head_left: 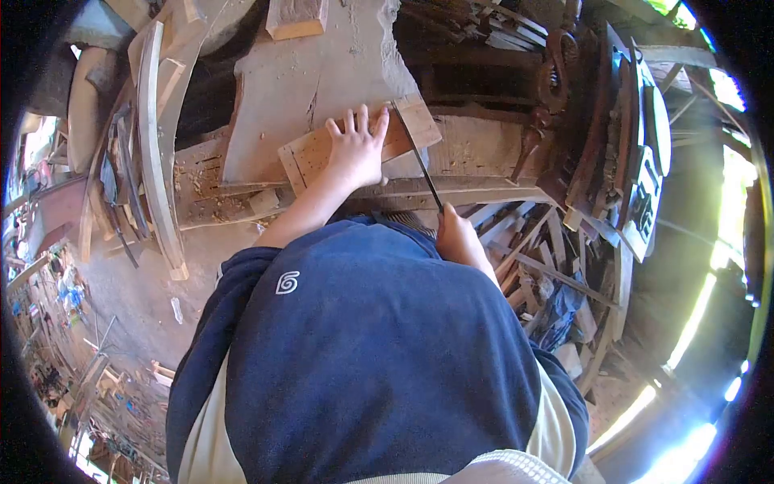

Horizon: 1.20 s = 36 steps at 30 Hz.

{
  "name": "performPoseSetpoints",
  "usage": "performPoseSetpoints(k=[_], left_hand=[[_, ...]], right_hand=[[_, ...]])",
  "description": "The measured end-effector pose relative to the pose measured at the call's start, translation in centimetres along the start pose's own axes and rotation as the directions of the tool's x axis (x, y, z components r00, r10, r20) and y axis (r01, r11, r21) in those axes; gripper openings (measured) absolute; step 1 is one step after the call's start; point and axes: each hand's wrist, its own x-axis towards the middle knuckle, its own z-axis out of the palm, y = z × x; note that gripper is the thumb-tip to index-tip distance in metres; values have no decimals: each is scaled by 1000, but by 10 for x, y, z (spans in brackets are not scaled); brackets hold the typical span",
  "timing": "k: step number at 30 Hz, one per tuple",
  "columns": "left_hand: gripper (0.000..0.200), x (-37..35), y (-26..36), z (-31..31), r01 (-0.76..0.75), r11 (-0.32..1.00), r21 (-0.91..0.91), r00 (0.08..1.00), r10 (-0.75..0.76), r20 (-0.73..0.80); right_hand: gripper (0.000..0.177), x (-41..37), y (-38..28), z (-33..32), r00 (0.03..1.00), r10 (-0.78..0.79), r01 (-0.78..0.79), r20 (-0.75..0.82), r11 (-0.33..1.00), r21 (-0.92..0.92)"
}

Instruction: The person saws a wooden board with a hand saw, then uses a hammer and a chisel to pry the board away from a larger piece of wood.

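A short wooden board [307, 155] lies at a slant across a large, rough-edged wooden slab [278, 101]. My left hand [356, 153] is flat on the board with its fingers spread. My right hand [458, 232] is closed around the near end of a saw [426, 173], its handle hidden in the grip. Seen almost edge-on, the dark narrow blade crosses the board near its right end, to the right of my left fingers.
Another wood block [297, 18] sits at the far end of the slab. Wood chips lie on the bench [197, 173] below. Long planks [153, 153] lean at the left. On the right are carved dark wood pieces [556, 73] and a heap of offcuts [536, 254].
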Motion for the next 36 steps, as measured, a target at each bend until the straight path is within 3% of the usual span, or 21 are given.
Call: performPoseSetpoints(k=[2, 3, 4, 6, 9, 11, 14, 16, 18, 19, 21, 23, 27, 29, 31, 36], left_hand=[[122, -2, 2, 0, 4, 998, 57, 1000, -4, -7], [122, -1, 2, -2, 7, 999, 50, 1000, -8, 11], [122, 2, 1, 5, 17, 999, 43, 1000, -17, 8], [119, 6, -3, 24, 19, 995, 93, 995, -10, -98], [115, -1, -1, 8, -2, 999, 51, 999, 4, -43], [116, -4, 0, 2, -7, 999, 39, 1000, 8, -22], [118, -2, 0, 0, -8, 999, 32, 1000, 7, 10], [119, 3, -2, 16, -5, 999, 39, 1000, 4, 17], [125, 6, -4, 35, 24, 987, 157, 976, 11, -220], [125, 5, -4, 31, 34, 987, 158, 975, 1, -221], [123, 1, -1, 12, 9, 999, 40, 1000, -8, -24], [120, -1, -3, 3, -1, 1000, 1, 1000, 1, -3], [115, -1, -1, 0, -5, 1000, -4, 999, 5, 44], [118, 3, -2, 14, 0, 999, 44, 1000, -1, 6], [122, 9, -3, 34, 37, 992, 117, 995, -25, -101], [120, 1, 1, 8, 13, 997, 80, 999, -16, 41]], right_hand=[[18, 28, -5, 6, 990, -127, 131, -68, 989, 62], [19, 49, -9, 8, 949, -283, 295, -139, 952, 81], [19, 62, -18, 11, 947, -290, 302, -134, 951, 72], [18, 76, -34, 19, 952, -230, 239, -201, 971, 23], [19, 42, 5, 23, 966, -232, 242, -112, 966, 85], [20, 6, 20, 18, 1000, -16, 15, 23, 999, 43], [20, 21, 26, 25, 988, -141, 143, -57, 989, 40], [18, 66, -10, 20, 964, -235, 247, -124, 964, 97], [17, 80, -21, 18, 930, -328, 344, -167, 936, 77], [16, 79, -22, 19, 940, -301, 314, -160, 947, 68], [16, 62, -5, 24, 947, -280, 297, -157, 950, 98], [20, 23, 22, 29, 994, -94, 97, -50, 993, 68], [25, 22, 26, 34, 996, -85, 86, -26, 995, 54], [24, 56, 3, 25, 950, -270, 288, -155, 951, 115], [19, 69, -21, 12, 956, -260, 272, -138, 959, 82], [19, 16, 15, 25, 992, -108, 116, -67, 986, 117]])
